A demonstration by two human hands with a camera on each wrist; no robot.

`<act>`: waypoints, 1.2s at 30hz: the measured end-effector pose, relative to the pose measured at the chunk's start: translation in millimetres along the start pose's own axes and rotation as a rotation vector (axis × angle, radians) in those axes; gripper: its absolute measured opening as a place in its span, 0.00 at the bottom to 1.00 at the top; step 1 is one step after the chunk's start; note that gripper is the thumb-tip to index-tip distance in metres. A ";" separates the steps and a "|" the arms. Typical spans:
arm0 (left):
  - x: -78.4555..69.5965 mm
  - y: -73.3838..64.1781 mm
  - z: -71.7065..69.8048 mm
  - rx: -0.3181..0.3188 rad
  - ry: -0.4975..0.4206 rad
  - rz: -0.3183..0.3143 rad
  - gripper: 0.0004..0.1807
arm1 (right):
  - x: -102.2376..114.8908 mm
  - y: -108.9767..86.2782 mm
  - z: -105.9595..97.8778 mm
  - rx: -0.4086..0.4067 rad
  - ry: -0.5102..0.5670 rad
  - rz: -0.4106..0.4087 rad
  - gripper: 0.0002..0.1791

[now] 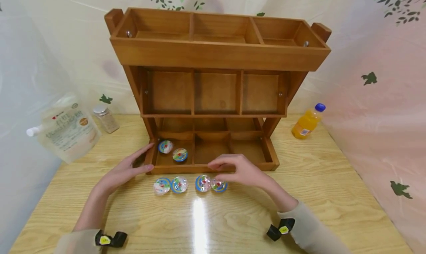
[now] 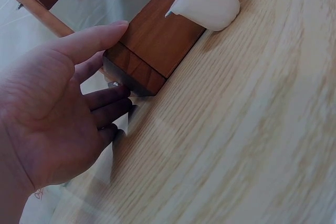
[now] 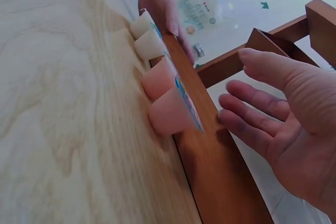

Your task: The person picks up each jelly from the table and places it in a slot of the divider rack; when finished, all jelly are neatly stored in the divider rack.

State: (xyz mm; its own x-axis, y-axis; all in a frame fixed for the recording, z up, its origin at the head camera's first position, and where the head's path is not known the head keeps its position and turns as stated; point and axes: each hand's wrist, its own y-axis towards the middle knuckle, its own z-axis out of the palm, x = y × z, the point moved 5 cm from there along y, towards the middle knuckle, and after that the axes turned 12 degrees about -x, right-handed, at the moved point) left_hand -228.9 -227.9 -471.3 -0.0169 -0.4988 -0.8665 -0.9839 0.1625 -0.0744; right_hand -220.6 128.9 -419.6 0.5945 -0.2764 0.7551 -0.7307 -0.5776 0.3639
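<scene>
A brown wooden shelf rack with three divided tiers stands on the table. My left hand touches its lower left front corner, thumb at the front and fingers along the side. My right hand hovers at the bottom tier's front edge, fingers apart with nothing between them. Beneath its thumb is a pink jelly cup, partly hidden, beside another pink jelly cup. Two whitish jelly cups sit further left on the table. Two more lidded cups lie in the bottom left compartment.
A translucent spouted pouch and a small silver-lidded jar stand on the left. On the right is an orange drink bottle with a blue cap. Patterned curtain hangs behind and beside the table.
</scene>
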 end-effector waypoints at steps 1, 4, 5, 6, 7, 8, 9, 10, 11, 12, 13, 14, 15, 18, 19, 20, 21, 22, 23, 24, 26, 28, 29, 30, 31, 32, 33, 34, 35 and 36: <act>-0.1 -0.1 0.1 0.000 -0.002 0.001 0.42 | -1.2 -2.1 0.0 0.011 -0.005 0.006 0.20; -0.4 -0.3 0.1 0.002 -0.013 0.004 0.42 | -3.3 -6.9 -0.5 0.043 -0.025 0.031 0.21; -0.3 -0.4 0.0 0.003 -0.016 0.005 0.42 | -4.2 -8.1 -0.5 0.053 -0.029 0.038 0.21; -0.2 -0.5 -0.1 0.004 -0.020 0.004 0.42 | -4.9 -9.2 -0.4 0.064 -0.035 0.046 0.22; 0.0 -0.6 -0.2 0.006 -0.024 0.003 0.42 | -5.3 -10.0 -0.4 0.076 -0.049 0.050 0.22; 0.1 -0.7 -0.3 0.006 -0.027 0.004 0.42 | -5.5 -10.6 -0.3 0.089 -0.064 0.056 0.22; 0.4 -0.7 -0.3 0.007 -0.029 0.003 0.42 | -6.0 -11.3 0.1 0.105 -0.076 0.060 0.23; 0.7 -0.7 -0.3 0.007 -0.027 0.004 0.42 | -6.7 -11.9 0.6 0.124 -0.080 0.069 0.23; 1.1 -0.6 -0.2 0.006 -0.024 0.005 0.42 | -7.3 -12.6 1.3 0.143 -0.082 0.077 0.24; 1.3 -0.5 0.0 0.005 -0.024 0.005 0.42 | -7.8 -13.2 2.1 0.163 -0.092 0.079 0.25; 1.7 -0.3 0.2 0.005 -0.023 0.005 0.42 | -8.4 -13.6 2.8 0.180 -0.101 0.080 0.25; 1.9 -0.1 0.4 0.005 -0.022 0.007 0.42 | -9.3 -14.1 3.7 0.194 -0.107 0.076 0.25; 2.0 0.1 0.7 0.004 -0.022 0.009 0.42 | -9.8 -14.5 4.6 0.207 -0.108 0.076 0.26; 1.8 0.4 0.8 0.002 -0.023 0.012 0.41 | -11.1 -14.9 6.3 0.229 -0.130 0.053 0.27; 1.7 0.4 0.6 0.001 -0.022 0.013 0.41 | -11.5 -15.1 6.8 0.234 -0.131 0.051 0.27; 1.6 0.4 0.5 0.000 -0.020 0.015 0.41 | -12.0 -15.4 7.2 0.238 -0.131 0.049 0.28; 1.4 0.2 0.4 0.000 -0.019 0.014 0.41 | -12.0 -15.8 7.7 0.244 -0.129 0.052 0.28; 1.4 0.1 0.2 0.000 -0.016 0.012 0.42 | -12.3 -16.1 8.1 0.248 -0.128 0.050 0.28; 1.3 0.1 0.2 0.000 -0.015 0.011 0.42 | -12.6 -16.7 8.5 0.252 -0.128 0.053 0.29; 1.4 0.0 0.0 0.000 -0.013 0.008 0.42 | -12.8 -17.0 9.0 0.254 -0.127 0.055 0.29; 1.4 -0.1 -0.3 0.001 -0.010 0.004 0.42 | -13.6 -17.4 10.1 0.258 -0.138 0.046 0.29; 1.6 0.1 -0.4 0.000 -0.009 0.002 0.42 | -13.9 -17.4 10.6 0.259 -0.152 0.048 0.29; 1.6 0.2 -0.4 0.000 -0.009 0.003 0.42 | -14.2 -17.5 10.8 0.260 -0.161 0.052 0.29; 1.6 0.3 -0.3 0.001 -0.009 0.002 0.42 | -14.3 -17.4 11.0 0.260 -0.167 0.055 0.28; 1.6 0.5 -0.2 0.001 -0.009 0.004 0.42 | -14.5 -17.3 11.2 0.260 -0.171 0.061 0.28; 1.6 0.5 -0.2 0.001 -0.008 0.004 0.42 | -14.2 -17.3 11.3 0.260 -0.171 0.070 0.28; 1.6 0.6 -0.2 0.001 -0.008 0.005 0.42 | -14.4 -17.3 11.4 0.260 -0.173 0.077 0.28; 1.5 0.6 -0.1 0.002 -0.007 0.006 0.42 | -14.4 -17.3 11.6 0.259 -0.176 0.083 0.28; 1.5 0.6 0.0 0.002 -0.007 0.007 0.42 | -14.5 -17.3 11.7 0.258 -0.176 0.089 0.27; 1.4 0.6 0.0 0.002 -0.008 0.007 0.42 | -14.4 -17.4 11.9 0.258 -0.174 0.093 0.27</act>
State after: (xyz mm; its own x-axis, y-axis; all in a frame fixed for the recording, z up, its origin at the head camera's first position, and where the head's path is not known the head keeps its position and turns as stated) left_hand -229.5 -228.5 -472.5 -0.0222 -0.4913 -0.8707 -0.9834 0.1676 -0.0695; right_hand -212.5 133.8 -443.2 0.5936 -0.4517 0.6660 -0.6888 -0.7131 0.1303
